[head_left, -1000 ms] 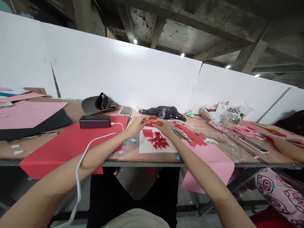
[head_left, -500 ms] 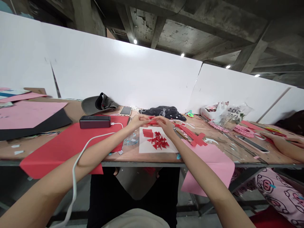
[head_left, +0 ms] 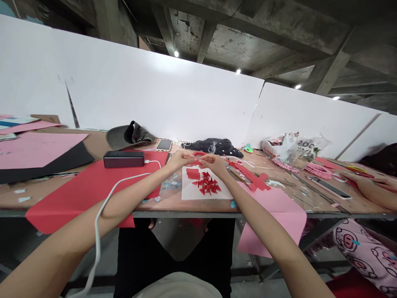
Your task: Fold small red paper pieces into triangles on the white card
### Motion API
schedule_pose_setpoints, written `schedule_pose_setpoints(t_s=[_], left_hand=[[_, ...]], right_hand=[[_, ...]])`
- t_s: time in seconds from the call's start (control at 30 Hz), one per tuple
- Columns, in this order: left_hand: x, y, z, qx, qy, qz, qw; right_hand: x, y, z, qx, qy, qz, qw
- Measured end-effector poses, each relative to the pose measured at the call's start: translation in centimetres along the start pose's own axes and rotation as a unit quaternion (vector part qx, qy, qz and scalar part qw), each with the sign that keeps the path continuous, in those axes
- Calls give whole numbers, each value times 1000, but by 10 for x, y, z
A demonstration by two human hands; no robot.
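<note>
Red paper strip (head_left: 198,153) is pinched between the fingertips of the left hand (head_left: 179,161) and right hand (head_left: 216,165), apparently raised above the white sheet (head_left: 189,192) to clear the red paper triangles (head_left: 206,184).

A paper-craft workshop in a raw concrete building: the wooden tabletop (head_left: 297,192) is strewn with red card (head_left: 77,194), pink card (head_left: 273,215) and paper offcuts (head_left: 248,174), with white partition boards (head_left: 155,91) behind it and bare concrete beams (head_left: 257,49) above.
</note>
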State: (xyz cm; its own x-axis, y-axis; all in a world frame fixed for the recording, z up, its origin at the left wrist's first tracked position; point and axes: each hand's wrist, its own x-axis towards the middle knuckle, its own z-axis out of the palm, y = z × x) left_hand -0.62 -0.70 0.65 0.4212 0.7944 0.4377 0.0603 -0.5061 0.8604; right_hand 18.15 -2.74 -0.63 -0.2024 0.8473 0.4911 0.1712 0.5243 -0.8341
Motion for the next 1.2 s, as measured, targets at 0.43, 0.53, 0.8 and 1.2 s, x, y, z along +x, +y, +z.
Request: schedule_pose_setpoints(t_s=[0.43,0.53,0.8,1.2], left_hand=[[-3,-1,8,107,-32,64,992],[-5,-1,9,118,-19,50,992],[-2,-7,7,54,-32,34,997],[-4,1,2,-212,-16,-123,970]], right_hand=[[0,4,1,-156,8,-50,986],[1,4,2,-132,24,-73,988],[-2,-5,2,-185,39,-119,975],[-6,-11,4,-204,7,-225,953]])
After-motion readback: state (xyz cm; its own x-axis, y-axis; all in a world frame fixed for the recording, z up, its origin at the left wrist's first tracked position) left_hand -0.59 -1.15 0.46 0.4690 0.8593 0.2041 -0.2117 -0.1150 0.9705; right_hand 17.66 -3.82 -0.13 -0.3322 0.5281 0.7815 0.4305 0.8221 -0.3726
